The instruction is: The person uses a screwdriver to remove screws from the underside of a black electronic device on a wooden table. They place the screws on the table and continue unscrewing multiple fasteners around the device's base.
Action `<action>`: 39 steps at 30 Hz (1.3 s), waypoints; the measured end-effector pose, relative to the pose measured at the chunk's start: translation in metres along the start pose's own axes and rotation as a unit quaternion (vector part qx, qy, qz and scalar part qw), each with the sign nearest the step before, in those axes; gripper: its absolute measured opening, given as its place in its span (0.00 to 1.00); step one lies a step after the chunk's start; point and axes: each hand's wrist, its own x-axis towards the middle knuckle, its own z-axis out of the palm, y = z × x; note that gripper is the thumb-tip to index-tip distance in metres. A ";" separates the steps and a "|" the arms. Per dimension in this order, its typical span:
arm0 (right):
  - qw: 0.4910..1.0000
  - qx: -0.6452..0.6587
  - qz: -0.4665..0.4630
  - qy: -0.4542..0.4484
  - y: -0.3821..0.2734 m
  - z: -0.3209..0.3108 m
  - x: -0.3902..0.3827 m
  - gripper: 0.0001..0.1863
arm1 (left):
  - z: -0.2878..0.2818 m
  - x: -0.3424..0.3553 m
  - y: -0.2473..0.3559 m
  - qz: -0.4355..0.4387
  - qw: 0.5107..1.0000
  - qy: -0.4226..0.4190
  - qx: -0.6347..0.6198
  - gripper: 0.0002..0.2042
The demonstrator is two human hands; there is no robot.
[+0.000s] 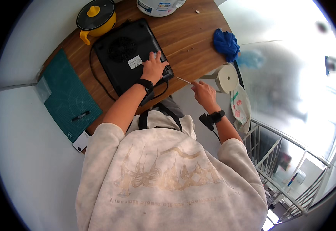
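Observation:
A black flat appliance [115,73] lies underside up on the wooden desk [183,23], showing a round fan vent, a white label and a black cable. My left hand [152,68] rests on its right part with fingers apart, near the front right corner. My right hand [202,92] grips a thin metal tool [184,80], perhaps a screwdriver, whose tip points toward that corner. Whether the tip touches the appliance is hard to tell.
A yellow lidded pot [102,27] and a white appliance [156,7] stand at the back. A green cutting mat [62,92] with a pen lies left. A blue cloth [225,46], a cream roll [225,79], a window and a metal railing [275,142] are right.

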 end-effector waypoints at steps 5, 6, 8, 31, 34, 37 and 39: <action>0.997 -0.067 -0.025 0.023 0.003 -0.014 0.015 0.12 | 0.006 0.000 0.000 0.001 1.000 0.018 -0.008 0.33; 0.996 -0.081 -0.034 0.019 0.003 -0.014 0.017 0.13 | 0.006 0.000 0.000 -0.001 1.000 0.019 -0.008 0.33; 0.996 -0.061 -0.058 0.027 0.003 -0.012 0.020 0.14 | 0.006 0.000 0.001 0.000 1.000 0.016 -0.007 0.33; 0.941 -0.240 -0.230 0.066 -0.006 -0.028 0.069 0.10 | 0.003 0.001 0.000 0.002 1.000 0.011 -0.003 0.33; 0.924 -0.281 -0.258 0.036 -0.009 -0.032 0.084 0.05 | 0.002 0.001 0.001 0.000 1.000 0.012 -0.004 0.33; 0.917 -0.306 -0.253 -0.036 -0.015 -0.035 0.094 0.03 | 0.002 0.001 0.001 0.000 1.000 0.015 -0.011 0.33; 0.917 -0.308 -0.221 -0.122 -0.028 -0.041 0.094 0.03 | 0.005 0.000 0.000 -0.005 1.000 0.020 -0.016 0.33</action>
